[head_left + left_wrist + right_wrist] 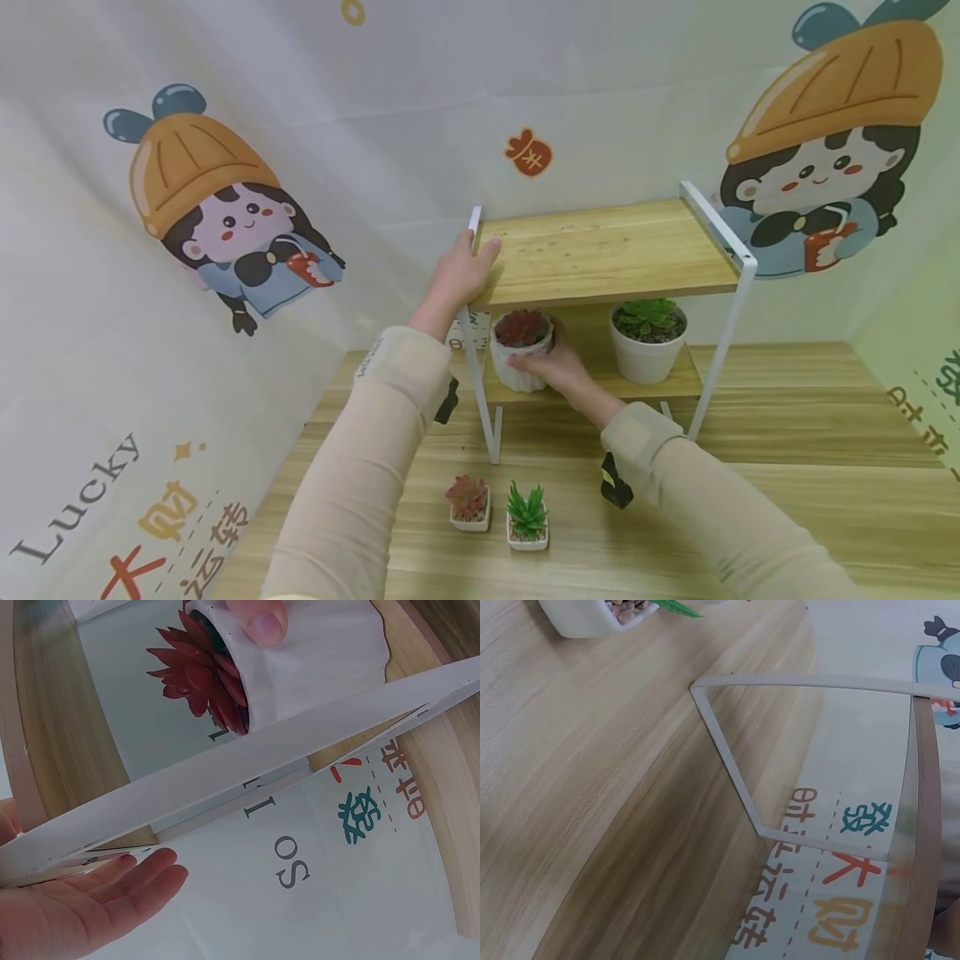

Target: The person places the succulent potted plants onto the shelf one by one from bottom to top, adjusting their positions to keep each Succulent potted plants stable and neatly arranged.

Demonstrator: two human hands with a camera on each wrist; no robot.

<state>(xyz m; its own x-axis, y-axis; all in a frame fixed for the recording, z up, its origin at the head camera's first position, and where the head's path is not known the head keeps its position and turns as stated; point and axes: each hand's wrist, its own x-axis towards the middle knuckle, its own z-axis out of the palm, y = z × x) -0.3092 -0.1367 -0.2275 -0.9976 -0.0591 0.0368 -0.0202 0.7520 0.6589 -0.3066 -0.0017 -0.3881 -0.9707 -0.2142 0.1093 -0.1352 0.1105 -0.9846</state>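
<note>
My left hand [467, 271] rests at the left end of the shelf's top board [600, 250], against the white metal frame; in the left wrist view that hand [82, 907] lies around the frame's edge with fingers extended. On the lower board [585, 367], at its left end, my right hand [558, 362] grips a white ribbed pot [521, 367] holding a red succulent [522, 328]. The left wrist view shows the red succulent [199, 671] tilted in that pot [322, 667], a fingertip on its side. Only a dim part of a hand [946, 930] shows in the right wrist view.
A white pot [647, 357] with a green succulent stands at the lower board's right. On the wooden table [787, 500], in front of the shelf, are two small square pots, one with a reddish plant [468, 497], one with a green plant [527, 512]. A printed cloth [405, 125] hangs behind.
</note>
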